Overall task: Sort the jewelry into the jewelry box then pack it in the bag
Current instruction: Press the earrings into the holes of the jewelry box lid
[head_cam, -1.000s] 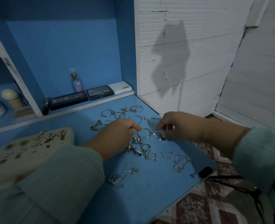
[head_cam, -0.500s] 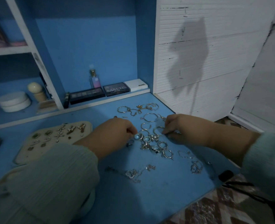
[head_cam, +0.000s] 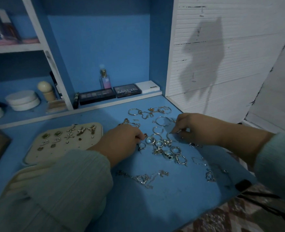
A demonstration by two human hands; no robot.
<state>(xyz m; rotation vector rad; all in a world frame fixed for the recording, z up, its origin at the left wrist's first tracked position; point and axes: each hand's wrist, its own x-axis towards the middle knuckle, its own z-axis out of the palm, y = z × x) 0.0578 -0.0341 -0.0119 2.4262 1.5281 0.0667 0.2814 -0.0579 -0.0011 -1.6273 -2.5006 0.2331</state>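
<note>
I see left hand [head_cam: 121, 139] curled, fingertips pinching something tiny; right hand [head_cam: 193, 129] pinching a thin silver hoop [head_cam: 169, 135]. Both beside the tangled heap of silver rings [head_cam: 163, 148], right of the beige earring tray [head_cam: 29, 158]. Risk: hoop snags neighbours, drags them off the blue desk [head_cam: 155, 206].

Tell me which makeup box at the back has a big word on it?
The middle one, the MATTE palette. The long dark palette left of it shows only little squares, and the white box on its right has tiny lettering.
</note>
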